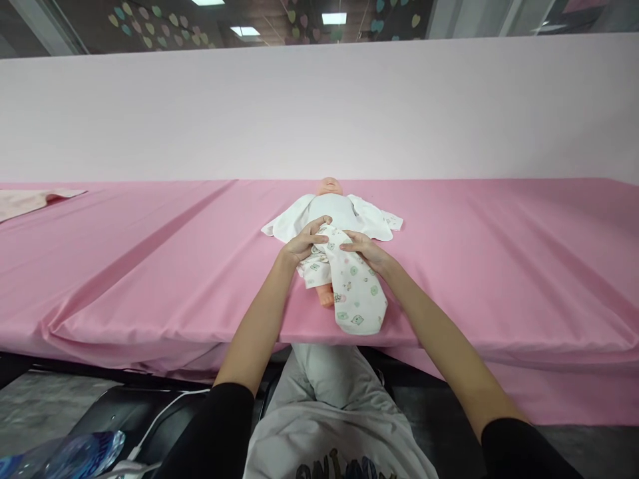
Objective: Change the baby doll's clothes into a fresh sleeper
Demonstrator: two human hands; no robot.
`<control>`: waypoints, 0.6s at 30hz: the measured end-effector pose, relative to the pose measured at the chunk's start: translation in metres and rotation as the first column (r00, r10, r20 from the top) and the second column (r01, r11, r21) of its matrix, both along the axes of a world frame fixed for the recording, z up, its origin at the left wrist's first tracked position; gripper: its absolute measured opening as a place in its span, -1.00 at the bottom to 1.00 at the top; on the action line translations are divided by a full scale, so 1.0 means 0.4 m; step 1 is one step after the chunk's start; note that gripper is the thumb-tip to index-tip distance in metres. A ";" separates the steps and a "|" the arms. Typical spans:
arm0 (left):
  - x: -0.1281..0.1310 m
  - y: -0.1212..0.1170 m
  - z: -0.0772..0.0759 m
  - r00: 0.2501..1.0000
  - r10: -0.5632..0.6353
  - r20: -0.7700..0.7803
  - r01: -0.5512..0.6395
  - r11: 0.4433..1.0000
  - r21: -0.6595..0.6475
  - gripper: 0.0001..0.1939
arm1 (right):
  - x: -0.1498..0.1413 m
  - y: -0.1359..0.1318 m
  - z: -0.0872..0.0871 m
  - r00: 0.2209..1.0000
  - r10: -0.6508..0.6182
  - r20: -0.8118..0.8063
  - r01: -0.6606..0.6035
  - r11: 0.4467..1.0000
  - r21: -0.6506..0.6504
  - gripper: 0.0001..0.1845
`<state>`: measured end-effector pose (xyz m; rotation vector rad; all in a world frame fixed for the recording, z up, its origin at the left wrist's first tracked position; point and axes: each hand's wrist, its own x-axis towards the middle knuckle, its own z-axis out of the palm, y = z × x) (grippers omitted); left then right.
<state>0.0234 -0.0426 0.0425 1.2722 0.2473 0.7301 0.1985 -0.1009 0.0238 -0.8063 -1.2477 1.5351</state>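
Note:
A baby doll (329,188) lies on its back on the pink table cover (150,266), head away from me, in an opened white jacket (339,216). A white patterned pair of trousers (357,296) covers its legs; one bare foot (326,297) sticks out near the table edge. My left hand (303,243) grips the waist of the trousers on the doll's left side, fingers curled into the cloth. My right hand (367,251) pinches the same waistband on the other side.
A pale pink cloth (30,199) lies at the far left of the table. A plain white wall (319,113) stands behind. Below the table edge are my lap, a clear plastic bottle (64,456) and a white cable (164,412).

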 end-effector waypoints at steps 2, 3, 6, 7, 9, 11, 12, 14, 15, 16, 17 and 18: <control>-0.002 0.001 -0.007 1.000 0.010 0.002 -0.010 1.000 0.003 -0.47 | -0.009 -0.001 -0.002 0.999 -0.038 0.039 0.037 0.999 0.011 -0.55; -0.004 0.002 -0.011 1.000 0.014 -0.007 -0.014 1.000 0.000 -0.44 | -0.014 -0.002 -0.003 0.997 -0.061 0.056 0.060 0.998 0.017 -0.55; -0.009 0.005 -0.020 0.999 0.029 -0.041 -0.030 0.999 -0.036 -0.26 | -0.024 -0.008 0.002 0.990 -0.102 0.093 0.100 0.994 0.036 -0.56; -0.011 0.005 -0.022 0.998 0.036 -0.047 -0.038 0.998 -0.049 -0.19 | -0.025 -0.011 0.004 0.990 -0.096 0.106 0.093 0.995 0.039 -0.58; -0.014 0.002 -0.021 0.998 0.038 -0.049 -0.041 0.997 -0.063 -0.10 | -0.025 -0.015 0.009 0.989 -0.071 0.132 0.068 0.997 0.027 -0.62; -0.014 -0.003 -0.016 0.999 0.016 -0.039 -0.018 0.998 -0.063 -0.05 | -0.021 -0.016 0.009 0.991 -0.040 0.126 0.040 0.999 0.005 -0.65; -0.013 -0.006 -0.013 0.999 -0.003 -0.036 0.001 0.998 -0.063 -0.04 | -0.019 -0.014 0.008 0.994 -0.030 0.101 0.031 0.999 -0.010 -0.66; -0.010 -0.012 -0.006 0.999 -0.039 -0.030 0.037 0.997 -0.063 -0.03 | -0.014 -0.007 0.003 1.000 -0.024 0.016 0.024 0.999 -0.039 -0.69; -0.008 -0.014 -0.002 0.998 -0.052 -0.027 0.050 0.997 -0.062 -0.02 | -0.012 -0.004 0.000 0.999 -0.020 -0.033 0.019 0.999 -0.050 -0.69; -0.007 -0.016 0.001 0.998 -0.063 -0.023 0.061 0.996 -0.058 -0.02 | -0.009 -0.001 -0.003 0.997 -0.018 -0.080 0.013 0.998 -0.058 -0.69; -0.005 -0.018 0.003 0.997 -0.070 -0.018 0.069 0.996 -0.053 -0.01 | -0.007 0.002 -0.006 0.992 -0.016 -0.122 0.008 0.998 -0.067 -0.68; -0.003 -0.019 0.005 0.997 -0.074 -0.013 0.073 0.996 -0.045 -0.01 | -0.005 0.004 -0.009 0.988 -0.016 -0.156 0.003 0.997 -0.081 -0.67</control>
